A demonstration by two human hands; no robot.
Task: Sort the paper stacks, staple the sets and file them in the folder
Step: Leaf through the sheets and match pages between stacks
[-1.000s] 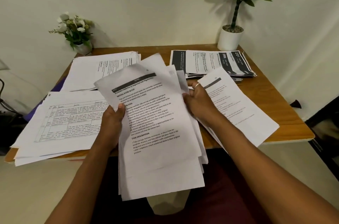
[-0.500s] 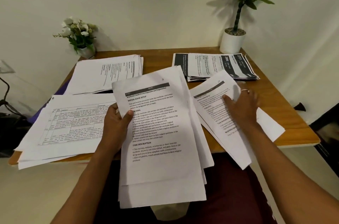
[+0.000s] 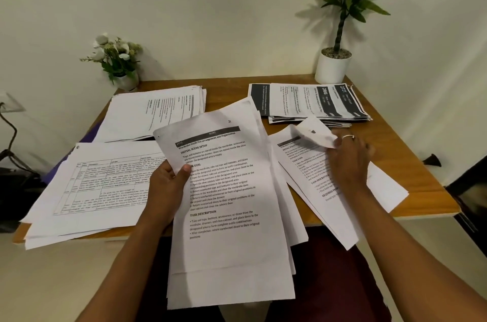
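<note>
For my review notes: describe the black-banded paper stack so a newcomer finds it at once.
On the wooden table, a white-potted plant stands at the far right corner. The stack lies just before that pot. Only its sheets carry black bands with large white numbers.

The tall plant (image 3: 347, 0) is cut off by the top edge. A purple thing (image 3: 89, 135) lies mostly hidden under the left paper stacks (image 3: 158, 113). The right grip (image 3: 347, 163) is blurred at a curled sheet (image 3: 313, 129), its hold unclear; the left grip (image 3: 168, 184) has its fingers hidden behind the held bundle (image 3: 226, 203).
</note>
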